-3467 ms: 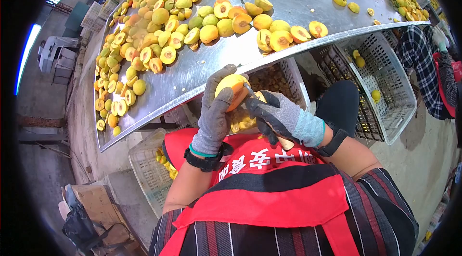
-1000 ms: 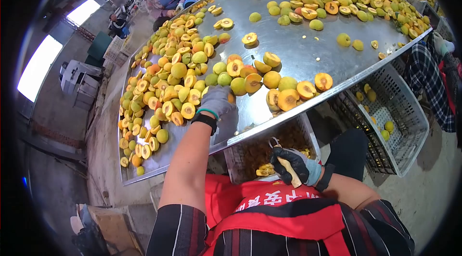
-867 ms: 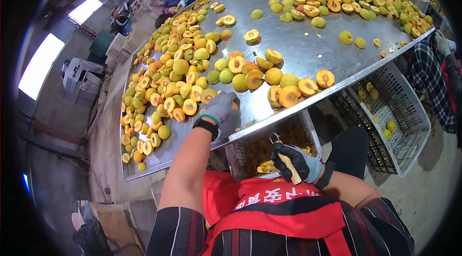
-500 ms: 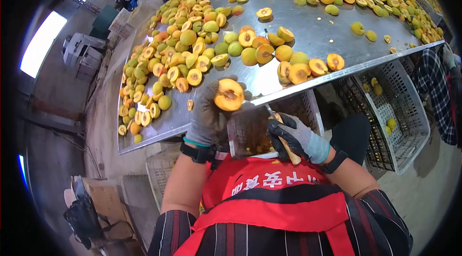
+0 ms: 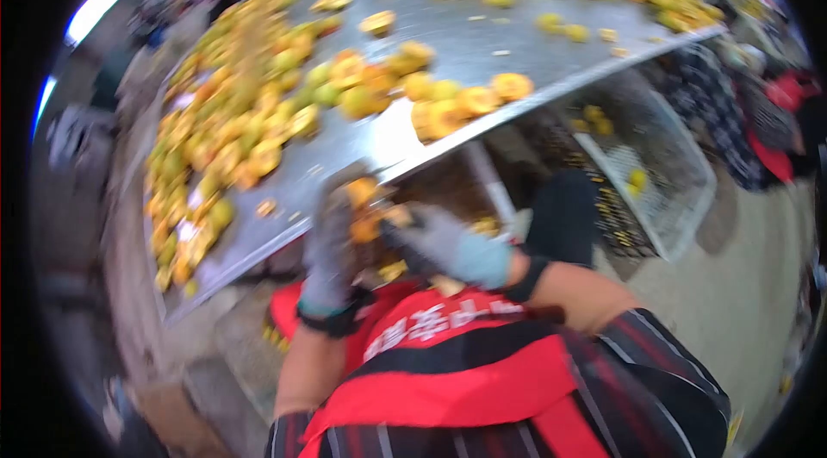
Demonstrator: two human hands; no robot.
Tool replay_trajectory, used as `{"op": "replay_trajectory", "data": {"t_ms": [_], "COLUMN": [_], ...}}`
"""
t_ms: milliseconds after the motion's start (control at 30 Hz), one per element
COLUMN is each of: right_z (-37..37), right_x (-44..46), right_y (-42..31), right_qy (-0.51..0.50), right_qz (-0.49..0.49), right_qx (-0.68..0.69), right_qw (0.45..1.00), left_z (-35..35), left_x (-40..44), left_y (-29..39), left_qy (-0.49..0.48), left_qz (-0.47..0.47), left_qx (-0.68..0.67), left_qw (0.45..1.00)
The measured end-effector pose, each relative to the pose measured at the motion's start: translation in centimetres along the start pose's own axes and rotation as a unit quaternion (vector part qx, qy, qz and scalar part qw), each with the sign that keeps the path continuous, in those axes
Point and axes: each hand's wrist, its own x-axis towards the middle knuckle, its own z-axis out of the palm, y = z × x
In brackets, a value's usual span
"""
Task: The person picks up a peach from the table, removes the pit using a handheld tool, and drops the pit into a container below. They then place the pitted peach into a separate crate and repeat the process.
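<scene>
The left hand [image 5: 330,243], gloved, grasps an orange-yellow fruit [image 5: 363,197] beside the near edge of the table; blur hides its exact outline and finger contacts. The right hand [image 5: 439,241], also gloved, is closed round a tool, whose pale handle [image 5: 446,285] shows below the palm; its working end is indistinct. Assessment: the fruit should prove light, fairly firm at the skin, softer and slippery on exposed flesh, and liable to bruise or tear under pressure. Recommended hold: fingers curved round the skin side, thumb near the rim, pressure moderate (damp gloves would slide on cut flesh). The tool is judged rigid and best held by its handle. Outward, cut fruit [image 5: 512,86] lies along the edge of the metal table [image 5: 465,53], a larger heap [image 5: 250,96] lies to the left, and a crate [image 5: 493,182] stands below.
</scene>
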Motion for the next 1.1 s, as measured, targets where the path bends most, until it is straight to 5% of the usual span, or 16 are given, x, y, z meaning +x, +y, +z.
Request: {"op": "replay_trajectory", "data": {"t_ms": [100,167,233,433,500,567,633,700,767,900,1000,1100], "right_z": [0.5,0.9,-0.1,-2.2,-1.6,-1.9,-0.7,-0.4,-0.5,-0.4,0.8,0.0], "right_x": [2.2,0.4,-1.7,-1.4,0.1,-1.9,-1.4,-2.0,-1.9,-1.9,-2.2,-1.9], "right_y": [4.6,1.6,-1.9,2.1,2.9,-0.5,0.1,-0.9,-1.0,-1.9,-2.6,-2.1], "right_qy": [0.032,-0.016,-0.090,-0.211,-0.107,-0.069,0.002,-0.026,-0.086,-0.160,-0.077,-0.183], "right_qz": [-0.047,0.054,0.135,-0.040,-0.276,0.090,0.086,0.096,0.128,0.177,0.163,0.173], "right_qx": [-0.048,0.103,0.095,0.209,0.014,0.036,-0.037,0.046,0.176,0.144,-0.009,0.101], "right_qw": [0.997,0.993,0.982,0.954,0.955,0.993,0.996,0.994,0.972,0.960,0.984,0.963], "left_z": [-1.4,-1.1,0.4,0.1,0.2,1.0,-0.4,1.0,1.2,0.3,0.5,1.4], "left_x": [0.1,0.2,-0.1,0.0,0.4,0.1,0.3,0.8,0.5,0.5,0.4,-0.5], "left_y": [-2.2,-1.7,-0.2,-0.6,0.1,0.3,-2.2,-1.2,-0.4,0.1,0.2,-0.3], "left_qy": [-0.017,-0.019,-0.027,-0.100,-0.161,-0.109,-0.074,-0.075,-0.071,-0.064,-0.081,-0.019], "left_qz": [0.018,0.144,0.119,0.093,0.067,-0.010,-0.040,0.016,-0.030,-0.023,0.041,0.061], "left_qx": [-0.002,0.277,0.232,0.140,0.169,0.134,0.004,0.026,-0.033,0.048,0.135,0.066], "left_qw": [1.000,0.950,0.965,0.981,0.970,0.985,0.996,0.997,0.996,0.996,0.987,0.996]}}
